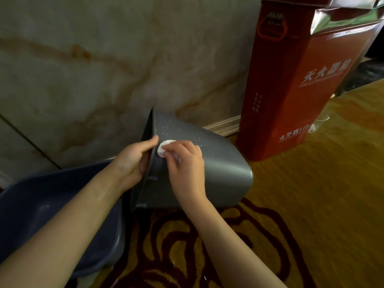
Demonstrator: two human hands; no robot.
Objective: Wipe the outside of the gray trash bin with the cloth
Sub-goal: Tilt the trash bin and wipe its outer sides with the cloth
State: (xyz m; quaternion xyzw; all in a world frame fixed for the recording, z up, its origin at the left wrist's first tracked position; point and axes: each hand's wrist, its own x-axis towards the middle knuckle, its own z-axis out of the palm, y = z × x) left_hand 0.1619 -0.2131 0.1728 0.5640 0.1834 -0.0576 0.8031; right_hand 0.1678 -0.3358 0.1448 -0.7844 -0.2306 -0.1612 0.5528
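Right hand [185, 161] has its grip closed on the cloth [163, 147], pressed to the gray trash bin [218, 163] just below the rim; left hand [133, 161] clamps that rim; bin lies tipped on the carpet [311, 204], long axis running right from the rim, so unwiped side, probably still speckled, lies rightward.
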